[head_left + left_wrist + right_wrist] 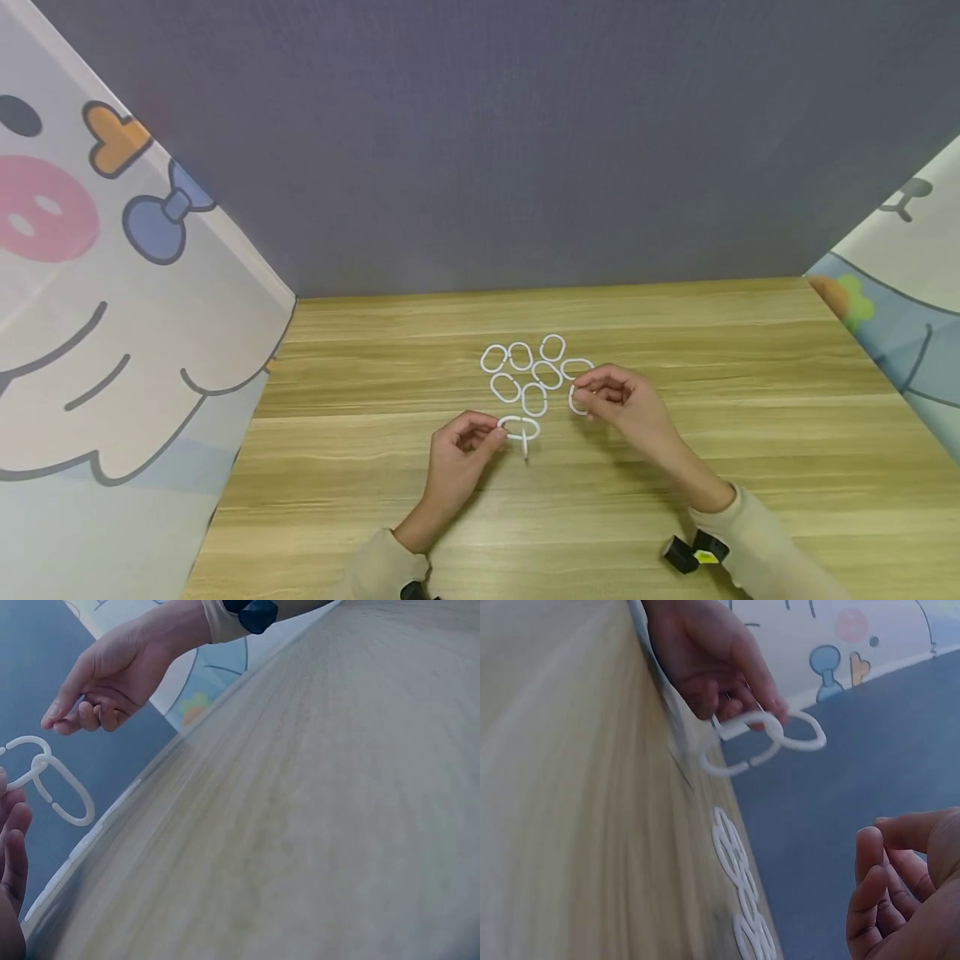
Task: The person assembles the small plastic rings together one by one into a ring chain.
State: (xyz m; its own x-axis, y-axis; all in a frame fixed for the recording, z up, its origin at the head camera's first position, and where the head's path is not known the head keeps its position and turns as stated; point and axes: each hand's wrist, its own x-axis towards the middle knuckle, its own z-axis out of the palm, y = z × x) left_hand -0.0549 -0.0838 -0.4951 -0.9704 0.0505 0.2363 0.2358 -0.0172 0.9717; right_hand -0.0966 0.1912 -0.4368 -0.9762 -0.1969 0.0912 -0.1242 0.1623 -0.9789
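Observation:
My left hand (459,460) pinches a white plastic oval chain link (508,420) between thumb and fingertips. A second link (70,787) hangs from it, looped through; both have a small gap in the ring. In the head view my right hand (630,412) is above the table, its fingers loosely bent and nothing seen between thumb and fingertips. Below its fingertips lies a loose link (574,402), partly hidden by the hand. Another link (577,360) lies just behind it. Several more loose links (547,385) lie in a cluster to the left.
The wood-grain table (337,483) spreads around both hands. A grey-blue panel (525,150) stands along its back edge. Cartoon-printed panels stand at the left (187,333) and right (892,275). A black device (681,554) sits by the right sleeve cuff.

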